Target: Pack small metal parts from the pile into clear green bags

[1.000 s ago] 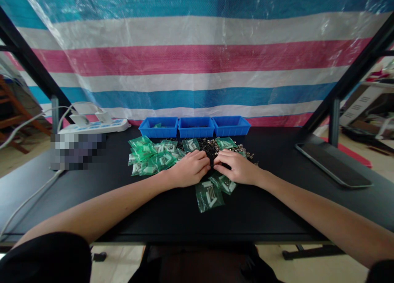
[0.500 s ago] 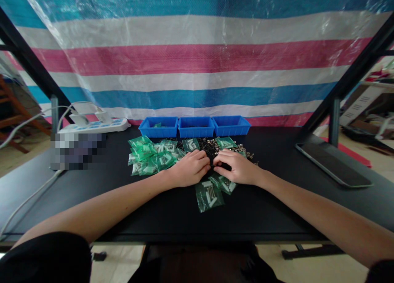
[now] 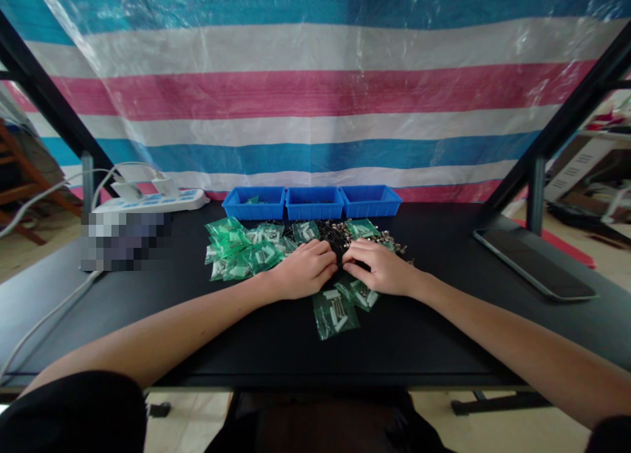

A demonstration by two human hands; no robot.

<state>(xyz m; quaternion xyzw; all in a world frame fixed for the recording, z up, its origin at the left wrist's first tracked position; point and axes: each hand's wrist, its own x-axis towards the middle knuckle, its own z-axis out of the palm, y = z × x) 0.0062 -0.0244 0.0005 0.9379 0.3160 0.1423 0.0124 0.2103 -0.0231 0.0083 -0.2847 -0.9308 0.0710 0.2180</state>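
Observation:
My left hand [image 3: 308, 269] and my right hand [image 3: 377, 267] meet closely over the middle of the table, fingers curled and fingertips pinched. Whatever lies between the fingertips is too small or hidden to name. Just behind them spreads a pile of small dark and metallic parts [image 3: 338, 232]. Left of my left hand lies a heap of green-tinted plastic bags [image 3: 241, 249] holding white and metal pieces. A similar small bag [image 3: 336, 313] rests in front of my hands, and another bag [image 3: 363, 294] lies partly under my right hand.
Three blue bins [image 3: 314, 206] stand in a row behind the pile; the left one contains a green bag. A white power strip [image 3: 182, 202] with plugs and cables is at the back left. On the right lies a phone-like dark slab [image 3: 535, 262]. A striped sheet [image 3: 315, 98] hangs behind the table.
My right hand's fingers have shifted very slightly to the right. My left hand and the bags look the same.

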